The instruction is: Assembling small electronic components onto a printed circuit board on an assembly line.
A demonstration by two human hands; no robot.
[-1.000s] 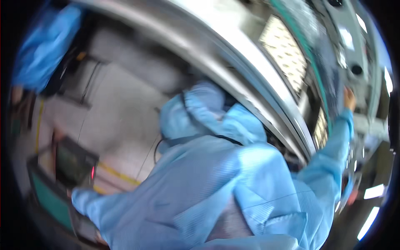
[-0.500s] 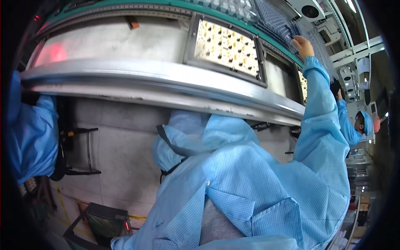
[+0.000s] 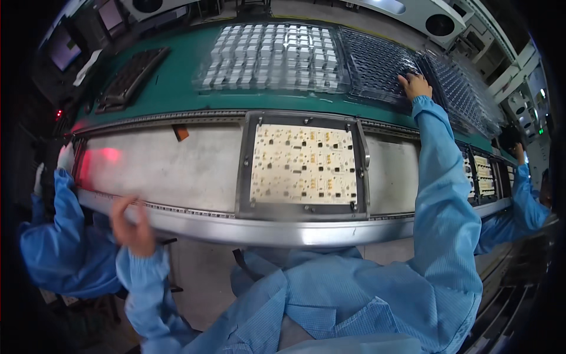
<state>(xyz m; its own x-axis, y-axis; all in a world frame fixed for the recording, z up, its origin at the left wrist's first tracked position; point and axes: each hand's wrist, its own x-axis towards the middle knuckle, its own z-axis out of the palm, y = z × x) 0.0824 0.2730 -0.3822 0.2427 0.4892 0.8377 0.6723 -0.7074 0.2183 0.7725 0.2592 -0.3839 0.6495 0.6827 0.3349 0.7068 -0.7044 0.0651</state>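
My right hand (image 3: 416,87) reaches to the dark plastic tray (image 3: 371,53) of small pockets on the far side. Its fingers curl down at the tray's near right edge; what they pinch, if anything, is hidden. Blurred by motion, my left hand (image 3: 132,227) is over the metal rail (image 3: 295,233) at left, fingers apart and nothing visible in them. Between my arms, a cream circuit board panel (image 3: 277,171) with small black and orange parts sits in a dark carrier frame (image 3: 243,177) on the conveyor line.
Left of the dark tray lies a clear tray of white blocks (image 3: 271,56) on the green mat (image 3: 183,79). Another clear tray (image 3: 463,94) is beyond my right arm. A dark rack-like piece (image 3: 132,79) lies far left. Co-workers in blue stand on both sides, one gloved hand (image 3: 66,156) at the conveyor's left end.
My view has swung toward the conveyor and far mat. My left hand has come up from low at left to the rail. My right hand is now down at the dark tray.
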